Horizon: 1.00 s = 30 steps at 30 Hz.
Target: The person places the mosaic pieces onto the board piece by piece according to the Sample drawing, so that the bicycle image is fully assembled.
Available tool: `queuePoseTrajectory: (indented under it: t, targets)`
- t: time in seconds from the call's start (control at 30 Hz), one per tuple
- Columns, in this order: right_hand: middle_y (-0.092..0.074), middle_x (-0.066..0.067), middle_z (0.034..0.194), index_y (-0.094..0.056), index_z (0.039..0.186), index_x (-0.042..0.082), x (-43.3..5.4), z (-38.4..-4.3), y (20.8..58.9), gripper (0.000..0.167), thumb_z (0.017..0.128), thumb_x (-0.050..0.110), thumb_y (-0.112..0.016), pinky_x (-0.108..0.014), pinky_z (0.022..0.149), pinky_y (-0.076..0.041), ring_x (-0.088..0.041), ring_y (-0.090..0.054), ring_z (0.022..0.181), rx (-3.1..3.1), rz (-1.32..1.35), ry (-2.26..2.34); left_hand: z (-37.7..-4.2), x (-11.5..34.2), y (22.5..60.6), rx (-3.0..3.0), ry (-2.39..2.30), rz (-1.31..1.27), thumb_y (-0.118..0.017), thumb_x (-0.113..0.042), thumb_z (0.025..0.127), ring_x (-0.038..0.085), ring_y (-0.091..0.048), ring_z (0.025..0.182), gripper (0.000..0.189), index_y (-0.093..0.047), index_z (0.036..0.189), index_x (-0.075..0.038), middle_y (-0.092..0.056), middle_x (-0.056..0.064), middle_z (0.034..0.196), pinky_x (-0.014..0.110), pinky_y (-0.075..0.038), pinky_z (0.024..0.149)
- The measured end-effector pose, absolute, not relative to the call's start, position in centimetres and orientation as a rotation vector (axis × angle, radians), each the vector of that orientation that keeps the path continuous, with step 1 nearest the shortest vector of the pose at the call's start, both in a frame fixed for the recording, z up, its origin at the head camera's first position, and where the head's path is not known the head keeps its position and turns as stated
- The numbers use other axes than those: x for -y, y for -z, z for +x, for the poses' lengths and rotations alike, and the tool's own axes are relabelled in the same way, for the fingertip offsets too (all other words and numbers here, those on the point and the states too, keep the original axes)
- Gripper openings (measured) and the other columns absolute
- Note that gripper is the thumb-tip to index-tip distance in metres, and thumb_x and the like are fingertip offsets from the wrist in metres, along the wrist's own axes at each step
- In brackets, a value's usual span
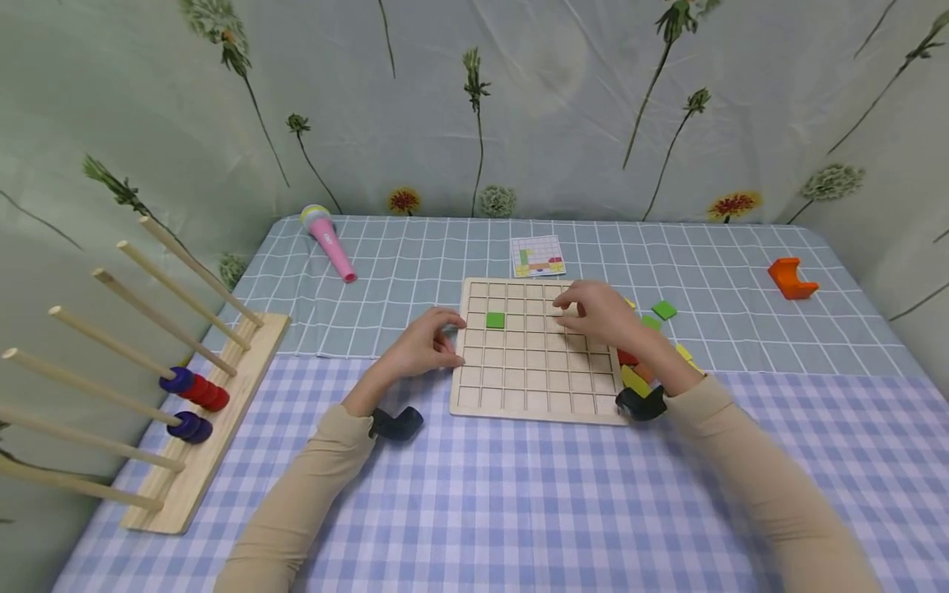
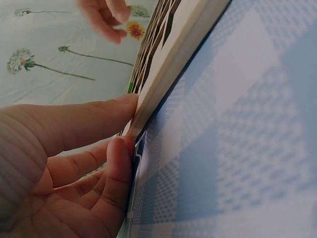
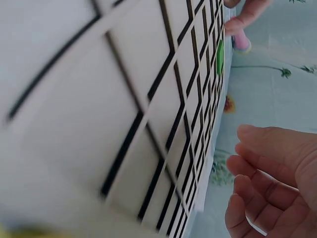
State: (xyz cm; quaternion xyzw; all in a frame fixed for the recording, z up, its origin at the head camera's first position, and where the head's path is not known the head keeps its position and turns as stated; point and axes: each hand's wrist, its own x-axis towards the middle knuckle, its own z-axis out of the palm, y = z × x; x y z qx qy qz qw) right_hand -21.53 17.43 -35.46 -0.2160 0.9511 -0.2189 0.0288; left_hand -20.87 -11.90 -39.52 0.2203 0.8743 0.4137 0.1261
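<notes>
A square wooden grid board (image 1: 511,405) lies in front of me, divided by thin dark lines. One green square tile (image 1: 495,320) sits in a cell towards its upper left. My left hand (image 1: 423,342) holds the board's left edge between thumb and fingertips; the left wrist view shows the thumb (image 2: 111,111) against the pale rim. Over the board's upper right part hovers my right hand (image 1: 604,313), thumb and fingers bent loosely. Nothing shows between its fingers (image 3: 257,183) in the right wrist view. Part of the board is hidden under that hand.
Loose tiles lie right of the board, including a green tile (image 1: 664,310) and a yellow one (image 1: 635,381), partly behind my right forearm. A pattern card (image 1: 537,255) lies beyond the board. A pink microphone (image 1: 329,243), peg rack (image 1: 245,362) and orange block (image 1: 792,280) stand farther off.
</notes>
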Motion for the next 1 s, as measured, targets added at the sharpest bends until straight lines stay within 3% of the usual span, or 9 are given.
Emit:
queuePoseTrajectory:
  t: [0.37,1.0]
  targets:
    - [-0.066,-0.017,0.097,-0.067,0.108,-0.002,-21.1,-19.8,35.3,0.024,0.085,0.006,-0.064,-0.024,0.058,-0.039,-0.020,-0.049,0.072,-2.991,-0.576,0.707,-21.0,12.0,39.8,-2.565,-1.194,0.663,-0.075,-0.004,0.075,0.013,-0.059,0.074,0.051,-0.054,0.121,0.003,-0.046,0.019,0.133,0.015,-0.048,0.064]
    - [-0.065,-0.021,0.100,-0.065,0.112,-0.003,-27.2,-18.4,36.0,0.028,0.087,0.009,-0.061,-0.026,0.058,-0.043,-0.025,-0.048,0.077,-3.068,-0.195,0.606,-20.8,12.0,39.8,-2.566,-1.226,0.680,-0.075,-0.004,0.075,0.012,-0.059,0.075,0.052,-0.054,0.122,0.004,-0.047,0.020,0.132,0.012,-0.048,0.065]
